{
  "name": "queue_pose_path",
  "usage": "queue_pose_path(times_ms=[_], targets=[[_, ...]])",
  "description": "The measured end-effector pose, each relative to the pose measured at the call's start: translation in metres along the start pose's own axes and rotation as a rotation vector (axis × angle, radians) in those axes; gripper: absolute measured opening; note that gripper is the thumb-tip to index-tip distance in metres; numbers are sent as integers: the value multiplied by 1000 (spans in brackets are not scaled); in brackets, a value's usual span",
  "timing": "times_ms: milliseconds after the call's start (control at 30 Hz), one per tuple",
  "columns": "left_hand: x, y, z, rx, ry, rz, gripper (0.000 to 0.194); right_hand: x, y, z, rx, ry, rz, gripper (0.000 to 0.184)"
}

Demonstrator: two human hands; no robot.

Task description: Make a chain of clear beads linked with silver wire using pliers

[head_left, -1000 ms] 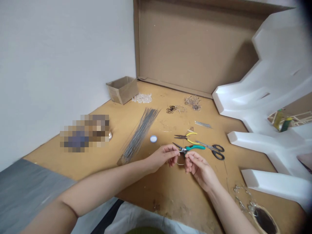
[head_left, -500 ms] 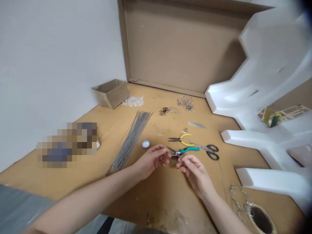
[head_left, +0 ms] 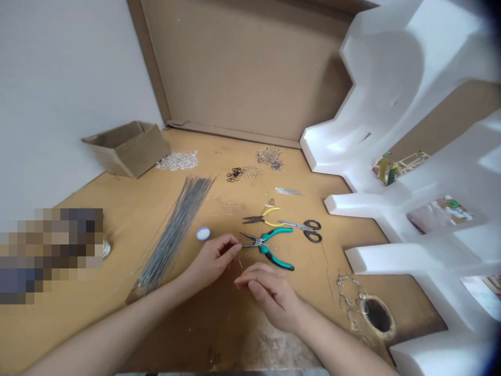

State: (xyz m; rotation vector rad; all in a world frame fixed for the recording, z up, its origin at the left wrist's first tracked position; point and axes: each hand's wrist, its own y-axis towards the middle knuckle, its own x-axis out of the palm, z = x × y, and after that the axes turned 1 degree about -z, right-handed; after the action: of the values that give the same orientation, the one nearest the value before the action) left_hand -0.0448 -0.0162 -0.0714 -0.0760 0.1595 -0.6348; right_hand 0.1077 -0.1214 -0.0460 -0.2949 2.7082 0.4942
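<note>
My left hand (head_left: pixel 219 255) is closed, thumb and index fingertip pinching a short piece of thin wire (head_left: pixel 240 260) that slants down from the fingers. My right hand (head_left: pixel 270 292) is beside it, just to the lower right, its fingers loosely stretched together and the thumb apart from their tips; nothing shows in it. Right behind the hands lie teal-handled long-nose pliers (head_left: pixel 259 242) with spread handles. Yellow-handled pliers (head_left: pixel 259 219) and black-handled scissors (head_left: pixel 303 225) lie farther back. A round white lid with a blue rim (head_left: pixel 203 233) is left of the pliers.
A bundle of straight wires (head_left: pixel 176 230) lies at left, with a cardboard box (head_left: pixel 129 151) and clear rings (head_left: pixel 178 160) behind. Black rings (head_left: pixel 235 174) and small metal pieces (head_left: pixel 270 156) lie farther back. White foam (head_left: pixel 368 209) borders the right, near a dark hole (head_left: pixel 378 314) in the table.
The view has swung right. My hands have shifted off the teal pliers, which now show fully. The right hand's pinch has loosened, while the left still pinches the wire.
</note>
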Motion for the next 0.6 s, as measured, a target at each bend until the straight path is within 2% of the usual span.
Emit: queue_pose_path(times_ms=[100,267,367,500,600], targets=[[1,-1,3,-86,-128,-16,25,2,-1,0,-113,-70,-21,28],[-1,-2,7,-312,-626,-153,18,5,-2,5,-329,-153,-28,32],[-1,-3,8,-361,-832,-146,12,6,-2,9,-378,-182,-32,36],[-2,-4,10,-374,-915,-110,10,4,0,9,-412,-200,-16,42],[-5,-3,10,-350,-895,-95,11,3,-1,9,-362,-262,60,46]])
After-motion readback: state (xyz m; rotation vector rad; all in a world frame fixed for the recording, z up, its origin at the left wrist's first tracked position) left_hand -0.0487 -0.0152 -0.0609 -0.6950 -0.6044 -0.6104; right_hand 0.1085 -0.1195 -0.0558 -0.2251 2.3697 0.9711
